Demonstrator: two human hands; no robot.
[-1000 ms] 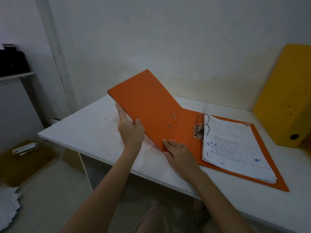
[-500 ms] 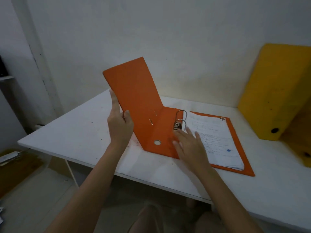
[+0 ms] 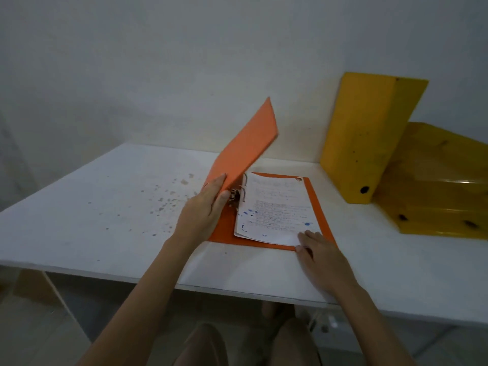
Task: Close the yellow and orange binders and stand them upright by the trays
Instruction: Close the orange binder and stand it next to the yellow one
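Note:
The orange binder [image 3: 248, 143] lies on the white table with its front cover swung up past vertical, tilting over the stack of white pages [image 3: 277, 210]. My left hand [image 3: 203, 210] presses flat against the outside of the cover and spine, thumb near the metal rings. My right hand [image 3: 317, 252] rests fingers spread on the binder's near right corner, touching the pages' lower edge. A closed yellow binder [image 3: 361, 138] stands upright, leaning against the wall at the right, beside yellow stacked trays [image 3: 433, 186].
The white table [image 3: 105, 220] has specks and stains left of the binder. Its front edge runs just below my wrists. The wall stands close behind. My knees show under the table.
My left hand has pushed the orange cover from open on the left up and over toward the pages. My right hand moved from the rings to the binder's near right corner.

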